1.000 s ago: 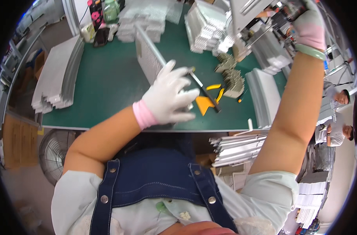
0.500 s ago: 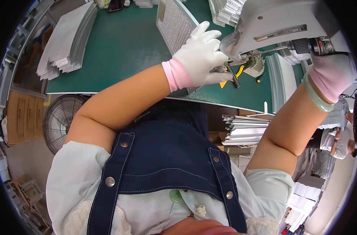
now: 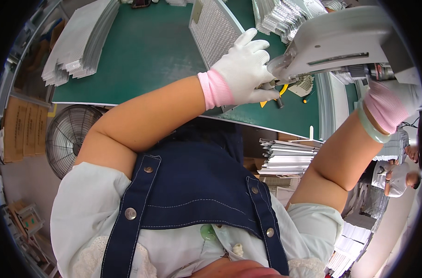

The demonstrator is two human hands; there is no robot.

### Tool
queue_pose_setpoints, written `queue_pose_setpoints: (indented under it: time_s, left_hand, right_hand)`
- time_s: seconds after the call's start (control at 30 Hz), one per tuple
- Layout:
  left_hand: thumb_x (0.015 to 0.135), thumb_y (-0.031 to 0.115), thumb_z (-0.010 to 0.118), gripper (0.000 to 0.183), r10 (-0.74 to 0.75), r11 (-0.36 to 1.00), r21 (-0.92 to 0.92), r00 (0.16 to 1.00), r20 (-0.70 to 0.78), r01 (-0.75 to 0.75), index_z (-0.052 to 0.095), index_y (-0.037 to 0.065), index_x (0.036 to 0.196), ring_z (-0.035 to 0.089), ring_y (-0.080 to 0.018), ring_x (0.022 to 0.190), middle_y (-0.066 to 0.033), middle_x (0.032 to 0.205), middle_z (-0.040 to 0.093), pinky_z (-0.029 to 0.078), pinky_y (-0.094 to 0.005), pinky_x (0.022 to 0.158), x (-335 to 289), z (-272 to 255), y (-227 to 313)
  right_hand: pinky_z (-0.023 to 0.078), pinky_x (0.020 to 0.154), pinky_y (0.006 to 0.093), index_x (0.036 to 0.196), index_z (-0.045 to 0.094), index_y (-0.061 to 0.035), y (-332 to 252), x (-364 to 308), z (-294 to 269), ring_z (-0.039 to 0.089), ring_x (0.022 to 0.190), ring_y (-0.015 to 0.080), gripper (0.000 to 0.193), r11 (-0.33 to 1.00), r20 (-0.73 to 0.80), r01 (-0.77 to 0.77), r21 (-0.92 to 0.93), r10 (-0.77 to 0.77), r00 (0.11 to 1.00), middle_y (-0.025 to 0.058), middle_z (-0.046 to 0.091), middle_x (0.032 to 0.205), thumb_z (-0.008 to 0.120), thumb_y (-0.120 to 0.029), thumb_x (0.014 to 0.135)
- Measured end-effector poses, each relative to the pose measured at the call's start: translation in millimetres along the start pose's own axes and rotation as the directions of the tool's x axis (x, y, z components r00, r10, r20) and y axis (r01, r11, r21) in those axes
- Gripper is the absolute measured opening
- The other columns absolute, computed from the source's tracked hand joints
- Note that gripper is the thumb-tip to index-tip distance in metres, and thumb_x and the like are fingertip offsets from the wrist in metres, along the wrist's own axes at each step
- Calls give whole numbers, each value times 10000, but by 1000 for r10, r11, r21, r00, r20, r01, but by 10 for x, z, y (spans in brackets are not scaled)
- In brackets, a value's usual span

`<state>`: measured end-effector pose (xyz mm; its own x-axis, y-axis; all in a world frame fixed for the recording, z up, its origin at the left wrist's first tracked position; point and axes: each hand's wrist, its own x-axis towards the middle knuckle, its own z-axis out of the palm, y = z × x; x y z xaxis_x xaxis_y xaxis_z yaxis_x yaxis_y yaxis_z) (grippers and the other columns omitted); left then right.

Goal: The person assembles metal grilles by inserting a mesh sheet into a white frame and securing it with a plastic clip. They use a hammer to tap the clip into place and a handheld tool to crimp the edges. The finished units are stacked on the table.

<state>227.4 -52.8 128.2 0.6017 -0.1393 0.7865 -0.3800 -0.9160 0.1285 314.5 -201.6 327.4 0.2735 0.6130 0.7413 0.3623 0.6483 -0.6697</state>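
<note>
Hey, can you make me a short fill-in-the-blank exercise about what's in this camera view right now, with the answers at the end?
1. The left hand, at the edge of the mesh panel, wears a white glove with a ____ cuff.
2. The right hand holds up a large ____-coloured tool.
3. The work table has a ____ top.
4. The caged fan stands on the person's ____ side.

Missing words: pink; grey; green; left.
</note>
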Motion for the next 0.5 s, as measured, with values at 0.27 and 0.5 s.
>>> queue_pose_setpoints:
  time_s: [0.27,0.5]
  left_hand:
    - [804,447,677,432,-58,998,28,984,171,54,694,107,1069,547,-346,1060,-145,1028,614,242,-583,1113,83,0,46]
    - [808,421,663,409,-46,996,77,993,110,38,668,126,1092,562,-308,944,-98,870,590,280,-561,1068,47,38,33]
  right_hand:
    - [626,718,403,1047,642,-13,868,229,-793,715,790,263,268,832,-7,-329,447,371,929,106,719,911,527,-222,927]
    - [620,736,423,1127,623,10,763,105,-441,710,831,270,353,905,-233,-228,359,323,917,139,711,993,460,-264,976]
